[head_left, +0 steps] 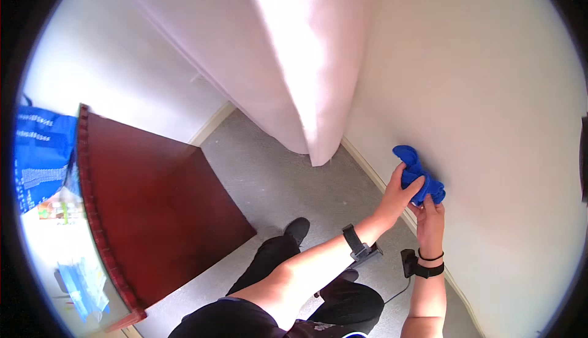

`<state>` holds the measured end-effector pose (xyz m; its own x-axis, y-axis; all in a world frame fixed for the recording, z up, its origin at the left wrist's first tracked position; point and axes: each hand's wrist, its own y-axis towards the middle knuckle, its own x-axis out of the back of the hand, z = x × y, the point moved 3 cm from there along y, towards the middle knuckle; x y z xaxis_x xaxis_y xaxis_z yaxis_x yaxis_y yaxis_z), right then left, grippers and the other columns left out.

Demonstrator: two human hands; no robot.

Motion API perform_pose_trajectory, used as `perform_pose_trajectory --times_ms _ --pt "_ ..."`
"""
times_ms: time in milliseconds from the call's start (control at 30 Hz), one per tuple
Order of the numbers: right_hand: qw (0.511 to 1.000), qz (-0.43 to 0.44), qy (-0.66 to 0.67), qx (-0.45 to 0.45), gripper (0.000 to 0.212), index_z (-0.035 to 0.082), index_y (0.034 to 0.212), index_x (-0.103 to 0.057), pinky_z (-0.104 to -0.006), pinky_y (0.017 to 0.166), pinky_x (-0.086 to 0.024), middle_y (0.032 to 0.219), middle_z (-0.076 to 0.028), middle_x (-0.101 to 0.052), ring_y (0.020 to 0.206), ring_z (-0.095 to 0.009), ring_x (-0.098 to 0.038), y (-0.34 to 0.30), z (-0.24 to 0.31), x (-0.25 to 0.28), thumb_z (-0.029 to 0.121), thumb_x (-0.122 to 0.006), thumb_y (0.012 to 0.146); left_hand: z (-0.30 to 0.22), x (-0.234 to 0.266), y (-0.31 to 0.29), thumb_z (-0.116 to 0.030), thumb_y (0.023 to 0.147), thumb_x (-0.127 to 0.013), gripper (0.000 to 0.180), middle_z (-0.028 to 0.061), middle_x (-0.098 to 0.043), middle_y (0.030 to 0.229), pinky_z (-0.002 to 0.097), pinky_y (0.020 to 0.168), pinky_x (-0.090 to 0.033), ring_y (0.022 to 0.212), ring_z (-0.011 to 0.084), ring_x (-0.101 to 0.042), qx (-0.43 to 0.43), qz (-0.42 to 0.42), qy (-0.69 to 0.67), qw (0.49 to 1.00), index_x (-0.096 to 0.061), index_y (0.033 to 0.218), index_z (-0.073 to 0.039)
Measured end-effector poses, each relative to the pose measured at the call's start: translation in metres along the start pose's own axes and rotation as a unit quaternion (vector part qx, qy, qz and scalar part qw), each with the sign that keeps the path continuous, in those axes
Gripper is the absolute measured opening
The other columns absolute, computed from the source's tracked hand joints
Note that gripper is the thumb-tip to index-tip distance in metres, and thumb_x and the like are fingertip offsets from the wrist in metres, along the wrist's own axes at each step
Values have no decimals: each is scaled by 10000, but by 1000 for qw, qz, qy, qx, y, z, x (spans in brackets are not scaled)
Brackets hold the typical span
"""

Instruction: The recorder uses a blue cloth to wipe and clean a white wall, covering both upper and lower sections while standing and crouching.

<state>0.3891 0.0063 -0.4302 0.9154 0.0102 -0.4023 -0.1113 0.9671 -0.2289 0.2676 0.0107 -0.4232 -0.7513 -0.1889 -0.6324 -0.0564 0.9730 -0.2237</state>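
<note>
A crumpled blue cloth (414,165) is bunched between my two hands in front of the white wall (502,123) on the right. My left hand (397,196) grips it from the left, its thumb lying across the lower folds. From below, the fingers of my right hand (430,216) close on the cloth's lower end. One loose end of the cloth sticks up above the left hand. Whether the cloth touches the wall, I cannot tell. Both forearms wear black straps with small devices.
A pale curtain (331,80) hangs in the corner down to the grey floor (257,166). On the left stands a dark red wooden cabinet (159,209), with a blue bag (43,154) and light-blue face masks (84,286) on its top. A baseboard (367,166) runs along the wall.
</note>
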Motion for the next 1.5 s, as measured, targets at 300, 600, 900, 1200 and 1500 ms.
perform_pose_trajectory --times_ms 300,600,900,1200,1500 --pt "966 81 -186 -161 331 -8 1074 -619 -306 829 -487 1007 -63 -655 896 -152 -616 -51 87 -115 210 -676 831 -155 7 -58 -155 863 -650 314 57 -614 964 252 752 -484 862 102 -579 -59 -189 149 969 -527 1102 7" --pt "968 144 4 -206 369 -29 1128 -518 -469 839 -511 1029 -133 -626 973 -258 -619 -100 163 -252 236 -605 888 -354 -7 -172 -157 852 -670 232 21 -631 892 259 736 -501 799 89 -598 -141 -180 132 965 -575 1023 -31" --pt "820 544 -107 -142 912 46 1399 -289 -373 1054 -339 1360 -86 -424 1248 -208 -411 -144 228 -422 449 -758 729 -464 -10 -258 -203 915 -590 285 43 -605 1003 275 813 -488 912 110 -583 -165 -170 11 971 -525 1140 -40" --pt "750 580 -314 -52 647 19 1238 -497 -332 966 -418 1151 -65 -597 1085 -163 -535 -147 241 -573 242 -809 716 -576 36 -288 -174 906 -582 317 115 -477 1246 342 953 -419 1113 212 -509 -257 -258 155 918 -512 1180 -32" --pt "732 550 -341 213 1007 52 1442 -185 -380 987 -410 1211 -172 -555 1170 -295 -520 -143 258 -691 161 -811 661 -656 78 -296 -120 878 -589 260 151 -491 1197 328 930 -400 1103 278 -497 -342 -477 414 696 -545 1101 6"
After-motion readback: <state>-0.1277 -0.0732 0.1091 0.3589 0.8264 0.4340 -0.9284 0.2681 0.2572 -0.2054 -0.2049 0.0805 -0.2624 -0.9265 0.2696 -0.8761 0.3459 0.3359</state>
